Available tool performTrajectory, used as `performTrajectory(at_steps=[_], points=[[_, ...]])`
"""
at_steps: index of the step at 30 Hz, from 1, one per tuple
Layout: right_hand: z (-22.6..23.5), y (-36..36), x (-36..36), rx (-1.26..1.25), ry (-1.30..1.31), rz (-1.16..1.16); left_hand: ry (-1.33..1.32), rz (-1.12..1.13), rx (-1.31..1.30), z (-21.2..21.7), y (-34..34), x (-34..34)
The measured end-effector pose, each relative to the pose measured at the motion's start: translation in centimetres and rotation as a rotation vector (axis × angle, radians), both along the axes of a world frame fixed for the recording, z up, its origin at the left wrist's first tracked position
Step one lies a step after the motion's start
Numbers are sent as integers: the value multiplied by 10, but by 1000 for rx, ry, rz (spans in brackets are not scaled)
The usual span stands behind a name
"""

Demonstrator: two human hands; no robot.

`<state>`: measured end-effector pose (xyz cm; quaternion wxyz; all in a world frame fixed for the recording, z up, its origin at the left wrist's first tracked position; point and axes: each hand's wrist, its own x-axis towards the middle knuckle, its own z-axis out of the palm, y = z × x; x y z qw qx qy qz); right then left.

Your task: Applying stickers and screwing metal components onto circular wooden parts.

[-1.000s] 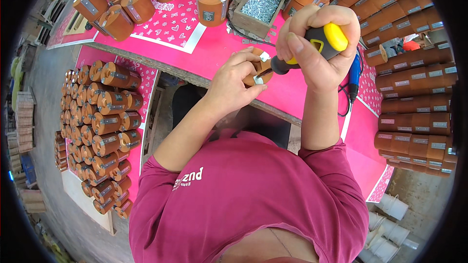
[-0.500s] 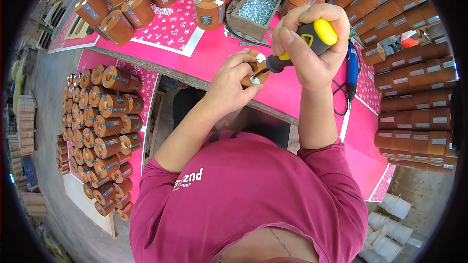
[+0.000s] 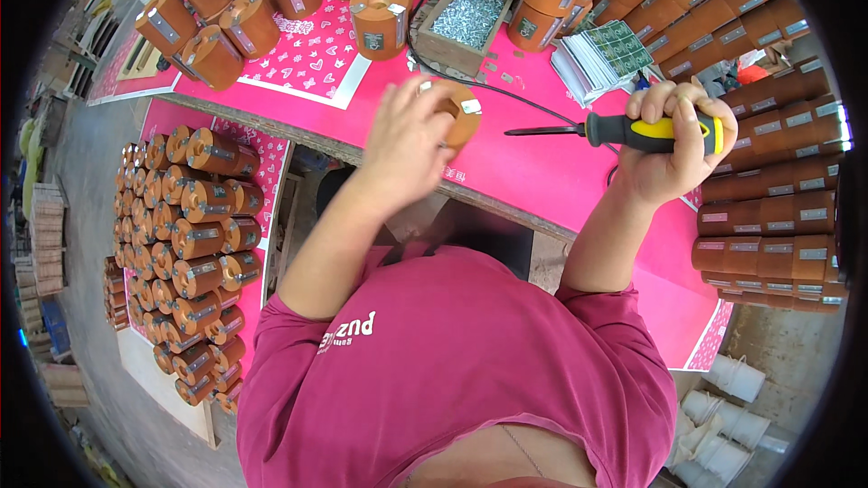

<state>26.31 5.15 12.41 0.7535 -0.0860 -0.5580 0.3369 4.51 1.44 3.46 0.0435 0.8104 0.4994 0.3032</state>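
I am pulling my right hand (image 3: 674, 140), clenched around the yellow-handled screwdriver (image 3: 633, 131), away to the right of the frame; it was touching the small orange cylinder (image 3: 459, 117), which my left hand (image 3: 407, 140) is gripping at upper centre, so that fastening looks finished.

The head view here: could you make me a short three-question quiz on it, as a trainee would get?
1. True or false: the right hand holds the black-and-yellow screwdriver with its tip pressed into the small brown cylinder.
2. Which hand grips the small brown cylinder?
3. What fills the open wooden box on the pink table? A. small silvery screws B. green cards C. white cups

Key:
1. False: the tip is clear of the cylinder, pointing toward it.
2. The left hand.
3. A
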Motion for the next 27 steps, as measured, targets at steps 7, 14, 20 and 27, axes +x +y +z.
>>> performTrajectory(at_steps=[7, 14, 20, 27], points=[[-11, -8, 17, -90, 21, -46, 19, 117, -32, 1, 8, -7], [-8, -14, 12, -21, -47, -3, -19, -207, -256, 7, 13, -28], [-10, -15, -10, -59, -35, 13, -167, -146, -246, 0, 6, -2], [-11, -11, -30, -60, -69, 54, -253, -212, -327, 4, 10, -8]])
